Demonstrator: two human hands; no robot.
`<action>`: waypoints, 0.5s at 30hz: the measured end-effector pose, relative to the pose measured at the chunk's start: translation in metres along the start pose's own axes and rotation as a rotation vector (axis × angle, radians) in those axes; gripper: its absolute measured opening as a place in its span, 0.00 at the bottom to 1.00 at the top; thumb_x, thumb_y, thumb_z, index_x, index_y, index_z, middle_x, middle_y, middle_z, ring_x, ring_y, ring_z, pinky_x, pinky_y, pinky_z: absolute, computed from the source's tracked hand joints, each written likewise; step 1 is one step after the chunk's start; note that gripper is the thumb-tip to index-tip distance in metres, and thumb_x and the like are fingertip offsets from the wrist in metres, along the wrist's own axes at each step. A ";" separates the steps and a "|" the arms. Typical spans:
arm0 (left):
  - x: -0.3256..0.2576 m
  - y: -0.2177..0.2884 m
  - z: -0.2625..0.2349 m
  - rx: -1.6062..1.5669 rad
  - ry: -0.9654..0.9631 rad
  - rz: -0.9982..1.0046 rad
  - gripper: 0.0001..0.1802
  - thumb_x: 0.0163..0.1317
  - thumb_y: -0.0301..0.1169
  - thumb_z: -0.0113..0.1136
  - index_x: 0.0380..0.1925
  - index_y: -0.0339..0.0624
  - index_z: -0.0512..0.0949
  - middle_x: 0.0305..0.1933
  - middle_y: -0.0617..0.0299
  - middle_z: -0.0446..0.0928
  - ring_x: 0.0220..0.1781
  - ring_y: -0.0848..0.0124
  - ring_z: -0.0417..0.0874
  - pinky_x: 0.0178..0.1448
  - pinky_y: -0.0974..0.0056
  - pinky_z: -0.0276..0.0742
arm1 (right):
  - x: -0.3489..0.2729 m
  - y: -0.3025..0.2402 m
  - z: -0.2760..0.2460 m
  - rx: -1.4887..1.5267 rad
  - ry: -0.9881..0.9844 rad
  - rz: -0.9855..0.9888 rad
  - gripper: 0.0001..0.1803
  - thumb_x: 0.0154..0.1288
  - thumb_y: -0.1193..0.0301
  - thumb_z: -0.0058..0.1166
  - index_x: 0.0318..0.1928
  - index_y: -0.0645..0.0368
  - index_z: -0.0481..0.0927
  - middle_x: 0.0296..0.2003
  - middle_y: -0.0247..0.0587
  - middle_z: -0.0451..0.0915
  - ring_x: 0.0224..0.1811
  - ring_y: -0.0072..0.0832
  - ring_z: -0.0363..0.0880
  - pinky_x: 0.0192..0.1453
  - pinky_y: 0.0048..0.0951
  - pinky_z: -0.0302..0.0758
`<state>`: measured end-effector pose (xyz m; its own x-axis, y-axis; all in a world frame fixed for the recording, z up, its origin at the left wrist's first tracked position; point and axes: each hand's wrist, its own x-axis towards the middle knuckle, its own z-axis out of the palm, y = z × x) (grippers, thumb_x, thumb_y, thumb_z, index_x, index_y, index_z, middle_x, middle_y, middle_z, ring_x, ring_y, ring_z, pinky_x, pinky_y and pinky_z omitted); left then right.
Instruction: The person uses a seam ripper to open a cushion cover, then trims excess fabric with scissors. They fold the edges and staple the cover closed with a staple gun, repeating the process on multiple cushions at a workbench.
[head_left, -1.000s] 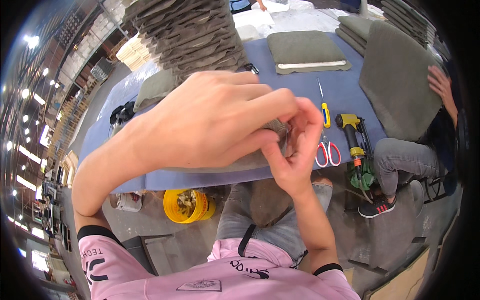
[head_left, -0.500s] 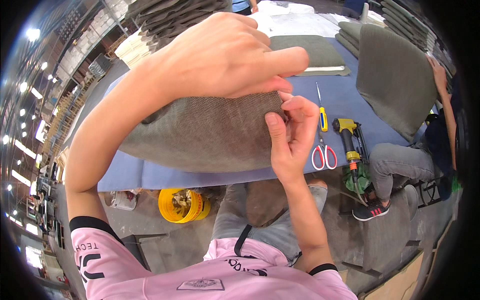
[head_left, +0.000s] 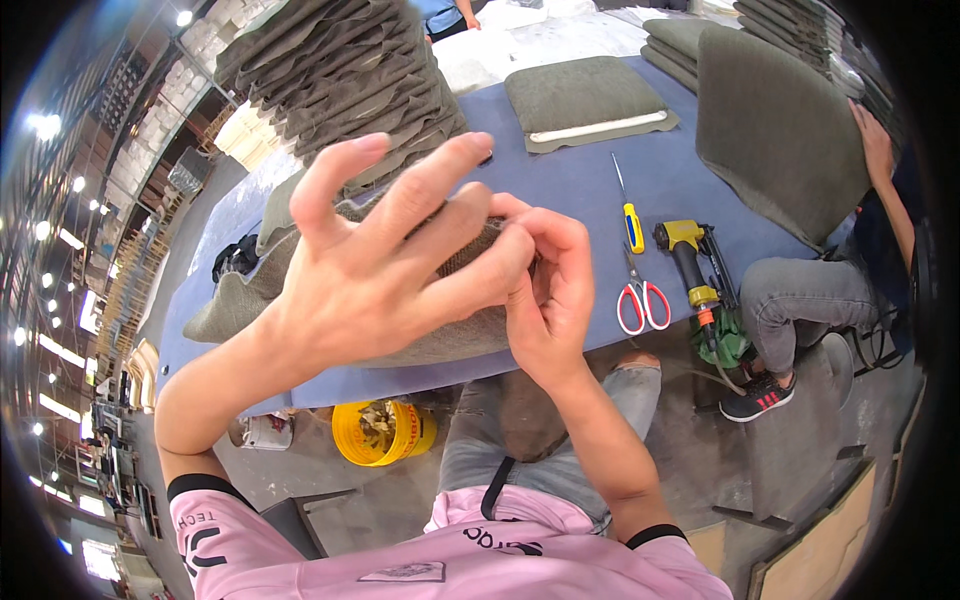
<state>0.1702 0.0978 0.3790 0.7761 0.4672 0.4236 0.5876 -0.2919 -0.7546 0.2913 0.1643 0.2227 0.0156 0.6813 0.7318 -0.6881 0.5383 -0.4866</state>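
Observation:
A grey-green fabric cushion (head_left: 440,350) lies in front of me at the table's near edge, largely hidden by my hands. My left hand (head_left: 375,270) reaches across its top with several fingers spread and raised. The left index finger bends down to the cushion's right corner in a pinch, its thumb out of sight. At that corner, my right hand (head_left: 555,285) has its thumb and curled fingers closed on the fabric edge. The exact spot between the fingertips is covered. Beside the right hand lie red-and-white-handled scissors (head_left: 642,305) and a yellow-and-blue-handled screwdriver (head_left: 632,225).
A yellow-black air stapler (head_left: 692,265) with a hose lies on the blue-covered table (head_left: 560,185). Behind are a finished-looking cushion (head_left: 590,95) and a tall stack of fabric covers (head_left: 340,90). A co-worker at right holds a grey panel (head_left: 780,130). Below stands a yellow bucket (head_left: 385,430).
My left hand has dropped lower and turned, its fingers now spreading upward. My right hand and the cushion corner have shifted slightly left and down. The fabric stack behind shows more fully.

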 end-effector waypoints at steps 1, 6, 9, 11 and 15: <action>0.000 0.000 0.001 -0.005 -0.011 -0.022 0.19 0.67 0.57 0.72 0.48 0.61 0.84 0.43 0.75 0.83 0.61 0.66 0.86 0.78 0.37 0.56 | 0.002 0.002 -0.001 -0.005 -0.018 -0.029 0.16 0.82 0.82 0.60 0.65 0.65 0.76 0.66 0.53 0.86 0.67 0.37 0.87 0.74 0.39 0.81; 0.008 -0.014 -0.007 -0.051 -0.146 -0.013 0.24 0.67 0.62 0.69 0.48 0.60 0.84 0.36 0.73 0.74 0.47 0.69 0.78 0.63 0.47 0.61 | 0.002 -0.001 -0.003 0.003 -0.036 -0.027 0.20 0.82 0.81 0.61 0.67 0.63 0.71 0.66 0.55 0.86 0.66 0.36 0.86 0.74 0.37 0.79; 0.013 -0.025 -0.005 -0.109 -0.061 0.088 0.23 0.67 0.63 0.68 0.46 0.61 0.83 0.36 0.74 0.74 0.45 0.69 0.75 0.57 0.50 0.59 | -0.003 -0.004 -0.005 0.001 -0.061 -0.030 0.20 0.83 0.80 0.62 0.66 0.62 0.69 0.66 0.58 0.85 0.66 0.35 0.85 0.74 0.37 0.79; 0.017 -0.034 -0.005 -0.138 -0.083 0.184 0.22 0.66 0.62 0.69 0.44 0.62 0.83 0.37 0.74 0.74 0.45 0.69 0.75 0.57 0.51 0.58 | -0.004 -0.007 -0.008 0.025 -0.078 -0.043 0.18 0.84 0.79 0.62 0.65 0.61 0.70 0.67 0.59 0.85 0.66 0.35 0.85 0.74 0.37 0.79; 0.016 -0.043 0.000 -0.152 -0.068 0.289 0.19 0.61 0.59 0.73 0.40 0.63 0.81 0.38 0.75 0.74 0.45 0.70 0.74 0.58 0.53 0.58 | -0.003 -0.010 -0.010 0.091 -0.098 -0.028 0.13 0.86 0.77 0.60 0.62 0.61 0.71 0.67 0.61 0.84 0.67 0.36 0.85 0.74 0.38 0.78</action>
<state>0.1574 0.1178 0.4189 0.9015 0.4002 0.1646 0.3768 -0.5391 -0.7532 0.3056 0.1615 0.2205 -0.0323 0.6130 0.7894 -0.7511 0.5062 -0.4239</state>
